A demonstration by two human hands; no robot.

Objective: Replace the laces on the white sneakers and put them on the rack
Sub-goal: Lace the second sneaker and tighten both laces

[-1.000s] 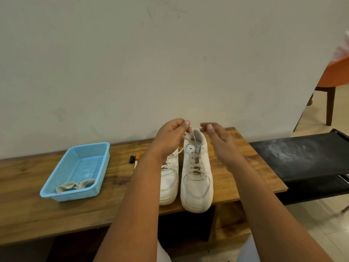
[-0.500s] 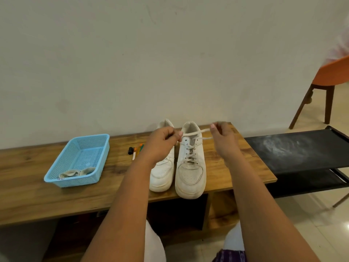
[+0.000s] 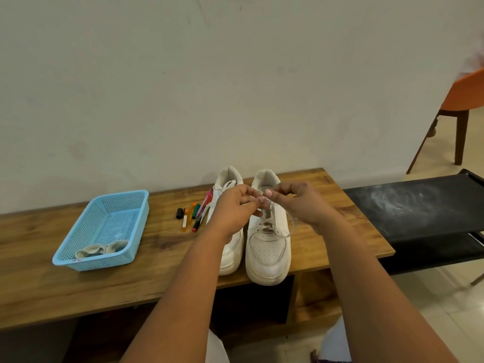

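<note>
Two white sneakers stand side by side on the wooden bench (image 3: 65, 292), toes toward me: the right sneaker (image 3: 268, 247) and the left sneaker (image 3: 230, 179), partly behind my arm. A white lace (image 3: 289, 233) runs through the right sneaker's eyelets and loops off its right side. My left hand (image 3: 235, 209) and my right hand (image 3: 301, 203) meet above that sneaker's tongue, each pinching the lace with curled fingers. The black rack (image 3: 408, 208) stands to the right of the bench.
A light blue plastic basket (image 3: 104, 229) on the bench's left holds rolled pale laces (image 3: 100, 250). Several markers (image 3: 193, 213) lie beside the left sneaker. An orange chair (image 3: 461, 108) stands at the far right. The wall is close behind the bench.
My hands have come together over the right sneaker's tongue. The lace, stretched taut between them before, now hangs in a loose loop at the shoe's right side. The camera view shifted slightly.
</note>
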